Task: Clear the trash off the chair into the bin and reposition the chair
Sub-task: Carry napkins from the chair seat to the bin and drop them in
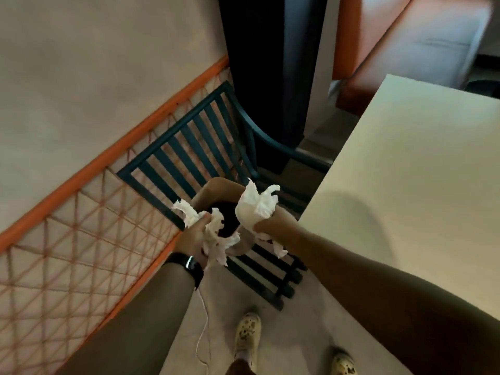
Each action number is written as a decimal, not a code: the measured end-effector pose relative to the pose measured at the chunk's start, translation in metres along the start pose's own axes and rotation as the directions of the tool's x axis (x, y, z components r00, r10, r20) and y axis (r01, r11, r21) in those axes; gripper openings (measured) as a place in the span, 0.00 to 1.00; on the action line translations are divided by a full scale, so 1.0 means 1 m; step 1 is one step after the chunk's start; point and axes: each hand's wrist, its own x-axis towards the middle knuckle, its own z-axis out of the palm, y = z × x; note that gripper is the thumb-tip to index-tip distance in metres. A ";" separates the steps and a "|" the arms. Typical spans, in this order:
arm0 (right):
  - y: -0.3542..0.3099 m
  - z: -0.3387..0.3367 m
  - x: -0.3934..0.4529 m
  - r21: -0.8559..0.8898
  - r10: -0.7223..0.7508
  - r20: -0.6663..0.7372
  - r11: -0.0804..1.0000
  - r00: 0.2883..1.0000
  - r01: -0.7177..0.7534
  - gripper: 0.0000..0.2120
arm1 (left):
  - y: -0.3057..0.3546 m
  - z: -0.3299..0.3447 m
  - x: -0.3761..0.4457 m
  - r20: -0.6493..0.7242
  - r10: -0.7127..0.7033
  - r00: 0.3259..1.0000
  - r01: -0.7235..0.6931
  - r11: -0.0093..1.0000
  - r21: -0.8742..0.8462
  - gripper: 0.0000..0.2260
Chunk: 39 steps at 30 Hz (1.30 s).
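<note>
A dark teal slatted chair (186,147) stands between the railing and the table, its seat slats (259,277) below my hands. A tan round bin (213,190) with a dark inside shows above the seat, between my hands; I cannot tell what it rests on. My left hand (193,236) grips a bunch of crumpled white tissues (215,239) at the bin's left rim. My right hand (263,226) grips another wad of white tissue (255,205) at the right rim, with a scrap hanging below it. That wad hides most of the right hand's fingers.
An orange-framed rope lattice railing (81,239) runs along the left. A cream table (405,198) fills the right, close to the chair's arm. Behind the chair stands a dark pillar (267,77), with an orange booth seat (405,36) beyond. My shoes (247,334) are on the pale floor.
</note>
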 end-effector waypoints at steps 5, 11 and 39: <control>-0.035 0.049 0.067 0.160 0.060 -0.071 0.986 0.996 -0.048 0.26 | 0.055 -0.005 0.072 0.075 0.006 0.997 -0.010 0.998 0.064 0.20; -0.011 0.085 0.137 0.379 0.205 0.009 0.905 0.979 -0.193 0.56 | 0.067 -0.013 0.124 0.159 -0.128 0.979 0.075 0.950 0.303 0.22; 0.062 -0.002 -0.090 0.170 0.204 -0.397 0.974 0.895 -0.147 0.14 | -0.036 0.093 -0.010 0.541 -0.177 0.822 -0.269 0.718 0.642 0.09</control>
